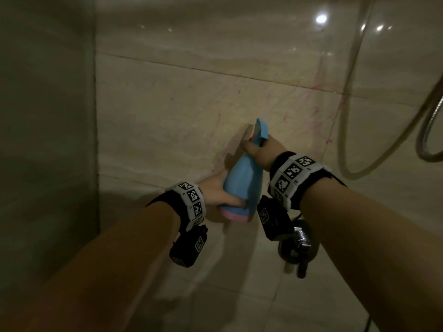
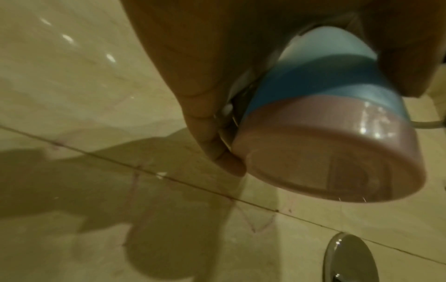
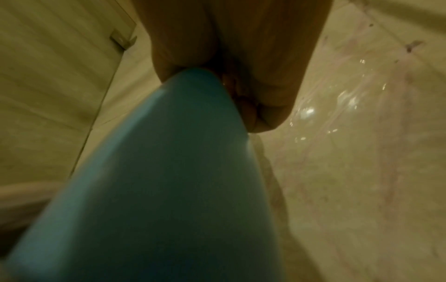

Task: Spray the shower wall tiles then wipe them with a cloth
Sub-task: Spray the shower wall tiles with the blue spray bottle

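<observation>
Blue spray bottle with pink base, held in both hands' grip, left low, right at neck.

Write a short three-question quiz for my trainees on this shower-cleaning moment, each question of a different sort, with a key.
1. True or false: the left hand grips the lower body of the blue spray bottle.
2. Multiple choice: where is the right hand? A) at the bottle's neck, under the spray head; B) on the shower hose; C) flat on the wall tiles.
3. Fill in: the marks on the tiles are ____ in colour.

Key
1. True.
2. A.
3. Pink.
</observation>
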Demonstrator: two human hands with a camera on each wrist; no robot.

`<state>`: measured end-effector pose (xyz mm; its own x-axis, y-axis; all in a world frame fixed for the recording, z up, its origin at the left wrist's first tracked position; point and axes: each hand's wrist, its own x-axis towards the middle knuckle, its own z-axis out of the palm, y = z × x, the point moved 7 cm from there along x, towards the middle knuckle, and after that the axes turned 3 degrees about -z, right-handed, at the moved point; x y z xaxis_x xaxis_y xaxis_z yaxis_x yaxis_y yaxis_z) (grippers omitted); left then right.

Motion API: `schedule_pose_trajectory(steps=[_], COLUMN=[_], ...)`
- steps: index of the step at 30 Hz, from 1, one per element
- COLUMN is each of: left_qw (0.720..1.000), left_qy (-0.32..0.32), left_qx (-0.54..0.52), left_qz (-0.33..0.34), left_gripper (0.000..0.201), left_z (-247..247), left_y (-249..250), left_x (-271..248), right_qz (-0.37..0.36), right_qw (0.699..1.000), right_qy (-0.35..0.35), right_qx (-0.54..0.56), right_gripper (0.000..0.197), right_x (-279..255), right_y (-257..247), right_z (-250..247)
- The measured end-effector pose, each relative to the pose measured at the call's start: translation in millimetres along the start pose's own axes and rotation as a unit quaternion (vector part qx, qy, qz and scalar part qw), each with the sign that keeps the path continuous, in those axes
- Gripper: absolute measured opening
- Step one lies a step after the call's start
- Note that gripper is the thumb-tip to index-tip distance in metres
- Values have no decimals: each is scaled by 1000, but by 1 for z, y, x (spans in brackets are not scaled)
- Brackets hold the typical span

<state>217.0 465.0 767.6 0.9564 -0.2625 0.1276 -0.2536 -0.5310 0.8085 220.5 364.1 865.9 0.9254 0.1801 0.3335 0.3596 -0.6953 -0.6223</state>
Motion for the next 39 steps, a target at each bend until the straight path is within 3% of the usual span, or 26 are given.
schedule_pose_trajectory(steps=[5, 9, 11, 16, 20, 23, 26, 29, 32, 37, 39], left_qw=[999, 998, 996, 993, 990, 988, 985, 986, 988, 991, 991], left_qy=[-19, 11, 32, 49, 70, 55, 35, 17, 1, -26, -25], left_qx=[-6, -39, -57, -61, -50, -78, -105, -95, -88, -72, -79], left_qz=[-30, -43, -53, -93, -115, -123, -131, -136, -128, -114, -108], left_gripper=[95, 121, 122, 101, 109, 101, 92, 87, 87, 64, 70], left_z=[-9, -22, -33, -56, -76, -80, -77, -69, -57, -31, -18], left_y=[-28, -53, -71, -103, -126, -135, -144, -148, -148, -146, -147], left_x=[-10, -24, -31, -59, -70, -74, -74, -74, -74, -76, -77], right_qz=[-21, -52, -60, -79, -78, -57, -28, -15, -12, 1, 15], right_qw=[1000, 997, 996, 992, 991, 993, 994, 995, 994, 994, 993], right_qy=[-5, -45, -67, -97, -107, -103, -102, -100, -106, -100, -109], right_qx=[22, 23, 24, 32, 26, 31, 31, 16, 30, 55, 46], right_gripper=[51, 54, 54, 52, 47, 38, 28, 47, 54, 34, 40], right_x=[1, 5, 6, 10, 15, 20, 21, 18, 12, -4, -12], right_y=[-9, -31, -41, -62, -76, -81, -79, -69, -55, -27, -16], right_z=[21, 51, 71, 117, 145, 158, 166, 170, 172, 169, 170])
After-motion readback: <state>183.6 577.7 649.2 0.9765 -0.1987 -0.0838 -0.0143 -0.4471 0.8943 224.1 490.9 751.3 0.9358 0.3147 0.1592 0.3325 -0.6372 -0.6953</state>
